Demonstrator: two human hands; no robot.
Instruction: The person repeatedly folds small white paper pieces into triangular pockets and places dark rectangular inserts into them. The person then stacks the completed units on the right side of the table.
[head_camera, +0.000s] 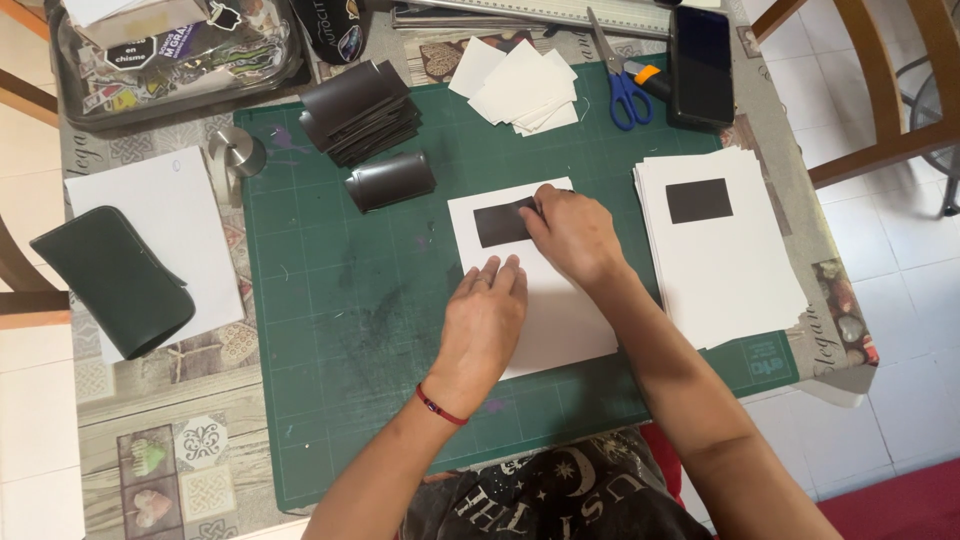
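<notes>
Near the middle of the head view, on a green cutting mat (330, 330), lies a white sheet (560, 320) with a dark rectangular strip (500, 222) on its upper part. The strip's long axis runs left to right across the frame, and its right end is hidden under the right hand (572, 232). That hand comes in from the lower right and its fingertips press down on the strip's right end; whether they pinch an edge or only rest flat cannot be told. The left hand (485, 315) lies flat, fingers together, on the sheet just below the strip, touching the paper but not the strip. So the strip lies just above the left hand and to the left of the right hand, and the right hand is the nearer one.

At the right of the frame a stack of white sheets (740, 270) carries another dark rectangle (699, 200). Toward the upper left of the mat sits a pile of dark strips (360, 110), with white cards (520, 85) and blue-handled scissors (622, 85) along the top.
</notes>
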